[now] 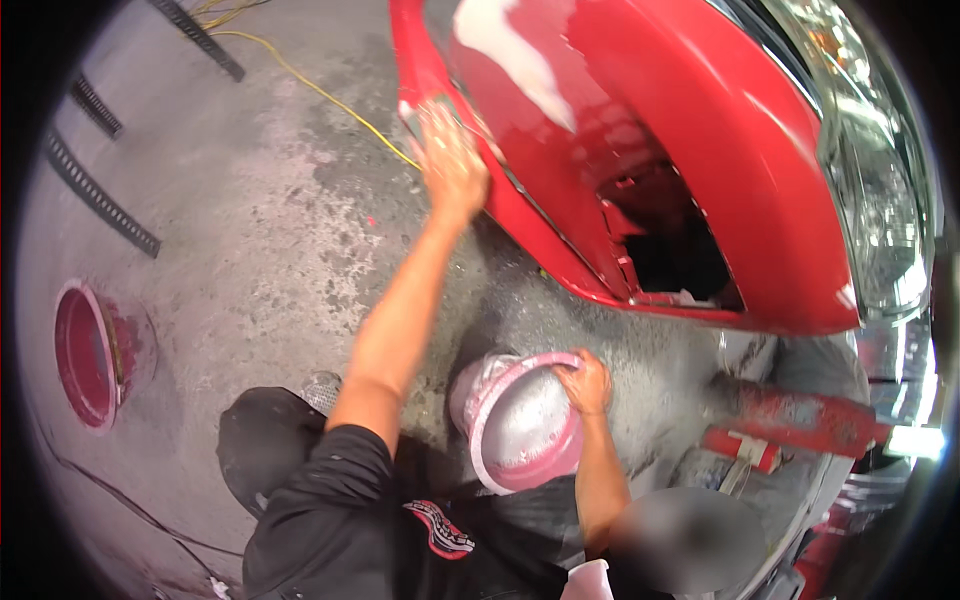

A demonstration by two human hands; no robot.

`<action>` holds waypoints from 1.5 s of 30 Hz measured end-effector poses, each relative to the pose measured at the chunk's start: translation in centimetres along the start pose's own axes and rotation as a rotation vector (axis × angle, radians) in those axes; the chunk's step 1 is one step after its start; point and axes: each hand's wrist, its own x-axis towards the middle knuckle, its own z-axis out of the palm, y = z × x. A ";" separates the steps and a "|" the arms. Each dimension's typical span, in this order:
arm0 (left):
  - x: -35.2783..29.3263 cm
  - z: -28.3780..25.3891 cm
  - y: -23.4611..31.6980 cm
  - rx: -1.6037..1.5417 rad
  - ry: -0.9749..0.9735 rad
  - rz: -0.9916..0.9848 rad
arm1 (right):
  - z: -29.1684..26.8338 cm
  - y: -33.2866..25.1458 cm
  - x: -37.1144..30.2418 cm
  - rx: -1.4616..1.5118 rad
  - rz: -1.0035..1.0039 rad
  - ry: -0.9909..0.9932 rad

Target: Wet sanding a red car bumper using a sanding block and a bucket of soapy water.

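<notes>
A red car bumper (pixel 545 215) fills the upper right, with a pale bare patch and a dark rectangular opening. My left hand (pixel 452 165) reaches forward onto its left edge, slightly blurred. Its fingers lie flat, pressing a grey-green sanding sheet (pixel 413 122) that shows only in part around them. Nearer to me, my right hand (pixel 588 382) grips the right rim of a pink bucket (pixel 482 432), thumb over the edge. The bucket tilts toward me and holds cloudy, whitish liquid. Something like clear plastic bunches along its far left side.
A second, red-lined bucket (pixel 88 355) lies tipped at the left. Perforated dark metal legs (pixel 100 195) and a yellow cable (pixel 310 82) are on the stained concrete floor. A red jack-like tool (pixel 800 415) sits at right, below the clear headlight (pixel 880 200).
</notes>
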 end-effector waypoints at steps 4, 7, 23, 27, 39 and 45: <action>-5.8 1.5 2.0 0.113 -0.039 0.038 | -0.4 -0.6 0.8 0.001 -0.039 -0.076; -14.9 1.3 7.4 0.038 -0.288 0.233 | -0.3 0.3 0.5 -0.002 -0.065 -0.058; -21.6 -3.8 14.3 -0.713 -0.990 -0.186 | -8.9 -0.3 -2.8 1.441 0.288 -0.301; -20.3 -1.1 11.4 -0.806 -1.580 0.242 | -8.8 2.6 -3.8 1.238 0.392 -0.318; -18.9 -4.7 19.3 -0.147 -1.472 0.748 | 12.3 10.0 -6.3 -0.184 -0.094 -0.450; -22.2 -2.4 6.9 -0.115 -1.289 1.280 | 9.9 0.5 -6.6 -0.201 -0.217 -0.460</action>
